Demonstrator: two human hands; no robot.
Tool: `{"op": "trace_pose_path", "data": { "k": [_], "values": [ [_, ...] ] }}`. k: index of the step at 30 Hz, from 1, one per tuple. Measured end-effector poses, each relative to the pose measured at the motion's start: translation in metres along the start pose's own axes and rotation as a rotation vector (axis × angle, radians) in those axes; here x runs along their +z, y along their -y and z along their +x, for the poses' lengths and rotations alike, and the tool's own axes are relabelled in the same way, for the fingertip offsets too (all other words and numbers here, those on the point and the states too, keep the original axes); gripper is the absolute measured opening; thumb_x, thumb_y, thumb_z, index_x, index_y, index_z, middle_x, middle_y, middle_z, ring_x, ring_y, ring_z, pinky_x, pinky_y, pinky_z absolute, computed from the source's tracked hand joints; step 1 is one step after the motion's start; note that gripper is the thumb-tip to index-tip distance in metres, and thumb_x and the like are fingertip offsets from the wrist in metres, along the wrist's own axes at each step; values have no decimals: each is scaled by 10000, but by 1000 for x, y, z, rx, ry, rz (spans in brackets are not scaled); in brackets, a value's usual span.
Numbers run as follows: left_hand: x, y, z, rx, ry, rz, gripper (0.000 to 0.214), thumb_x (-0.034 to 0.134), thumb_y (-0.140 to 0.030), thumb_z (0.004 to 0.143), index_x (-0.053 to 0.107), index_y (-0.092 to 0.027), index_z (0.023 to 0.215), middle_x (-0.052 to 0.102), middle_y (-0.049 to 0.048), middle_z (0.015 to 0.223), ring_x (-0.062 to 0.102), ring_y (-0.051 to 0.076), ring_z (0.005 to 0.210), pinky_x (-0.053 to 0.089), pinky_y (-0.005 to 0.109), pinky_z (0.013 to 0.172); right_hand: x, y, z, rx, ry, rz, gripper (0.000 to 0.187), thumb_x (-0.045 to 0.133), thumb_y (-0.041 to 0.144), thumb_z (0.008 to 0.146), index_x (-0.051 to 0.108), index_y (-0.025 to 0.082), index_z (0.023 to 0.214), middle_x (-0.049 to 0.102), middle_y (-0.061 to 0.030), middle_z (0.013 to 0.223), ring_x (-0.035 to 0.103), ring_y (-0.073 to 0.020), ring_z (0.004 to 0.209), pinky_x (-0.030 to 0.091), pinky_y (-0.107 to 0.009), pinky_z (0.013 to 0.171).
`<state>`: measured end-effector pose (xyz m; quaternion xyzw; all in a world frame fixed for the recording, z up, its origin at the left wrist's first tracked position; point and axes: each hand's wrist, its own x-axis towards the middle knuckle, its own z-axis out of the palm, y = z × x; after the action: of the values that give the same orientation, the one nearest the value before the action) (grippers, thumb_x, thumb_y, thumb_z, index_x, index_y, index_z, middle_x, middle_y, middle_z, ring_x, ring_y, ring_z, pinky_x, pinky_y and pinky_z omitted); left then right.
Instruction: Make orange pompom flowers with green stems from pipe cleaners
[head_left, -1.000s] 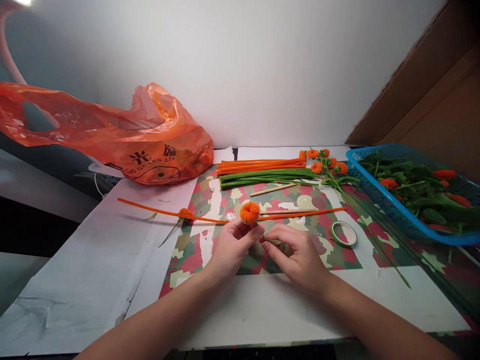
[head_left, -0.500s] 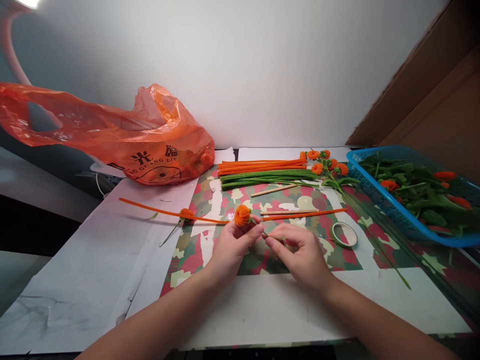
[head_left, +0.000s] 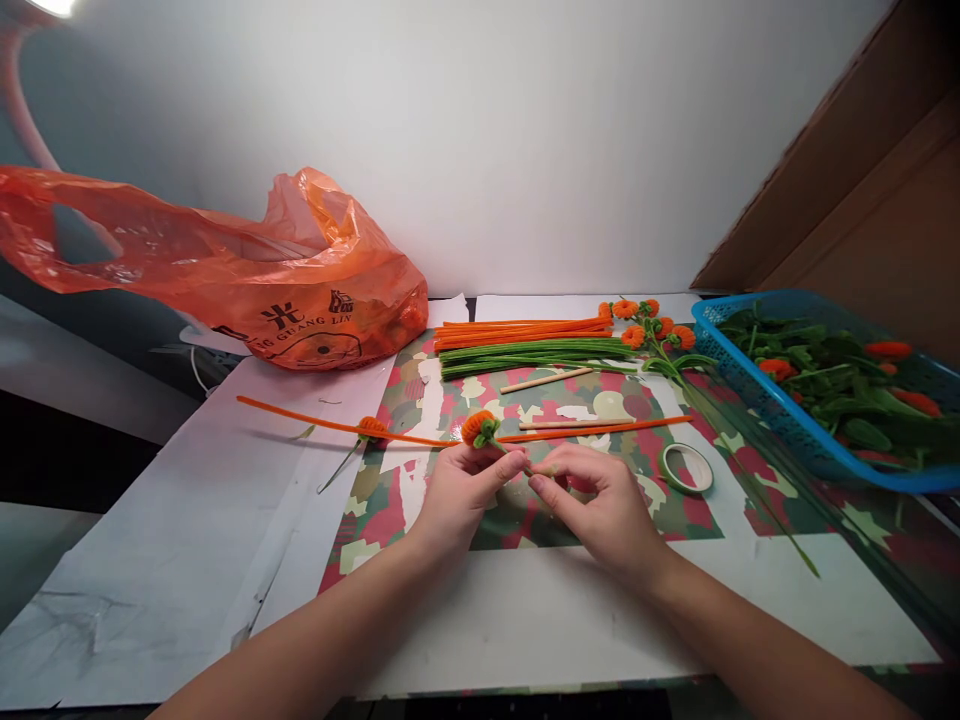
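Observation:
An orange pipe-cleaner flower (head_left: 478, 427) with a green base and a thin stem is held between my two hands above the patterned mat. My left hand (head_left: 469, 490) pinches the stem just below the bloom. Farther down the stem, the closed fingers of my right hand (head_left: 592, 490) grip its lower part. Behind the bloom, long orange pipe cleaners (head_left: 300, 417) lie across the mat. A second orange flower (head_left: 370, 430) on a wire stem rests to the left. Right of my right hand sits a roll of green tape (head_left: 687, 469).
Bundles of orange pipe cleaners (head_left: 517, 333) and green pipe cleaners (head_left: 525, 357) lie at the back, near two wooden sticks (head_left: 546, 380). Finished orange flowers (head_left: 643, 322) lean beside a blue basket (head_left: 787, 420) of leaves and blooms. An orange plastic bag (head_left: 322, 290) stands at left.
The flower has turned and tipped to the left, so its green base now shows. Both hands keep their hold with little movement.

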<state>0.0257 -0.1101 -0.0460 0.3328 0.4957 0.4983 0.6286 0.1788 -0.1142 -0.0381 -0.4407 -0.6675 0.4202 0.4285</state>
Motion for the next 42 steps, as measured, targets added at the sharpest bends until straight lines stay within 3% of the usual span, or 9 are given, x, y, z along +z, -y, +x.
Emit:
{"op": "trace_pose_path", "data": {
  "k": [7, 14, 17, 21, 27, 31, 36, 42],
  "values": [
    [0, 1, 1, 12, 49, -11, 364, 812, -399, 561, 563, -137, 522, 415, -68, 450, 299, 32, 415, 217, 191, 408, 3, -5, -5, -212, -20, -231, 146, 567, 187, 815, 707, 219, 789, 668, -39, 708, 589, -168, 645, 453, -309, 621],
    [-1, 3, 2, 65, 94, -26, 369, 796, -373, 601, 504, -154, 552, 454, -56, 514, 392, 65, 491, 280, 195, 457, 4, -4, -7, -242, -13, -220, 141, 568, 164, 811, 698, 206, 776, 671, -37, 711, 598, -166, 652, 451, -315, 647],
    [-1, 3, 0, 51, 123, -55, 293, 794, -367, 606, 600, -147, 628, 534, -30, 582, 438, 75, 536, 339, 199, 512, 2, -1, -4, -151, -3, -123, 158, 569, 190, 820, 669, 200, 698, 652, -26, 676, 576, -155, 636, 442, -290, 621],
    [-1, 3, -2, -15, 142, -47, 277, 769, -345, 652, 713, -172, 861, 672, 24, 760, 502, 88, 589, 398, 216, 586, -3, -2, 1, 81, 53, 122, 220, 574, 295, 835, 636, 187, 654, 611, -13, 650, 532, -132, 589, 408, -252, 548],
    [0, 1, 0, -37, 169, -91, 223, 790, -320, 634, 689, -155, 745, 676, 20, 700, 560, 96, 602, 423, 203, 567, -4, -5, 1, 236, 182, 350, 296, 564, 358, 839, 596, 164, 617, 511, 20, 567, 399, -83, 498, 330, -223, 482],
    [0, 1, 0, -18, 118, -65, 247, 801, -309, 616, 620, -146, 654, 629, -16, 632, 557, 83, 569, 426, 192, 553, -3, -3, 1, 120, 176, 225, 274, 529, 299, 860, 618, 165, 638, 555, 4, 610, 460, -99, 559, 369, -223, 533],
    [-1, 3, 0, -11, 107, 6, 254, 784, -325, 643, 620, -136, 685, 584, -32, 594, 511, 66, 546, 404, 181, 539, -2, 2, 1, -47, 127, 14, 222, 523, 198, 854, 612, 173, 652, 605, -13, 658, 529, -123, 640, 412, -234, 607],
    [-1, 2, 0, -2, 113, 16, 298, 787, -349, 628, 578, -139, 659, 583, -12, 609, 526, 100, 584, 396, 210, 545, 1, -1, -2, -150, 85, -118, 134, 571, 181, 818, 605, 169, 689, 593, -18, 675, 529, -125, 629, 419, -238, 589]
  ]
}}
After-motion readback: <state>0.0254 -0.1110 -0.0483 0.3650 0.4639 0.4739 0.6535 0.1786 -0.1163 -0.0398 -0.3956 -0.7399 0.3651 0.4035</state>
